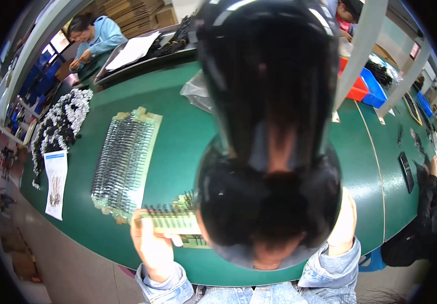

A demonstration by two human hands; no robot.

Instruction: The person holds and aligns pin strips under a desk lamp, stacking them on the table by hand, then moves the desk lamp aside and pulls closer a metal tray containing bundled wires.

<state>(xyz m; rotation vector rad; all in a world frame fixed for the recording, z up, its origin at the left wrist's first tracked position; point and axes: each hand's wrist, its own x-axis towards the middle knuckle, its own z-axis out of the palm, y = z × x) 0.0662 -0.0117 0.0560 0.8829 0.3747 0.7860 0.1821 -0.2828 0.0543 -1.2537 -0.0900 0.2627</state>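
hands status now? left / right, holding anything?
Left hand: closed on a taped strip of components.
Right hand: mostly hidden behind a dark glossy object; cannot tell its grip.

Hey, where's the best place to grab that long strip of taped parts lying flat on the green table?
Probably by a pale cardboard edge band of the strip of taped parts, at its near end, coming from the left hand side. The bands look flat and firm; the shiny middle rows look delicate, and the green table is open there.

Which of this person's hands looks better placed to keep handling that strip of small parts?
Probably the left hand: it already grips the strip. The right hand is across a dark object, apart from it.
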